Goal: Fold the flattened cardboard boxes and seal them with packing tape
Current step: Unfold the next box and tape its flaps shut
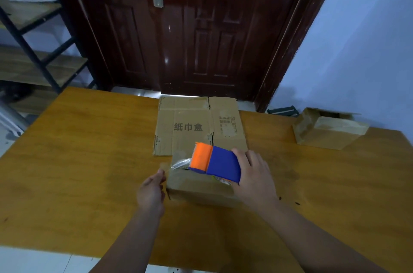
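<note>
On a yellow-brown wooden table (89,149), a right hand (252,174) clamps a blue-and-orange plastic tape dispenser (216,162) atop a small folded brown cardboard box (196,190) while the left hand (152,190) pinches clear packing tape (178,163) at its left edge, mid-seal; pressing flat and tearing likely follow.

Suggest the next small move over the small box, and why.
Probably press the tape end onto the small box at its left edge: the left hand seems to pinch that clear strip, stretched from the dispenser, which the right hand grips above the box.
</note>
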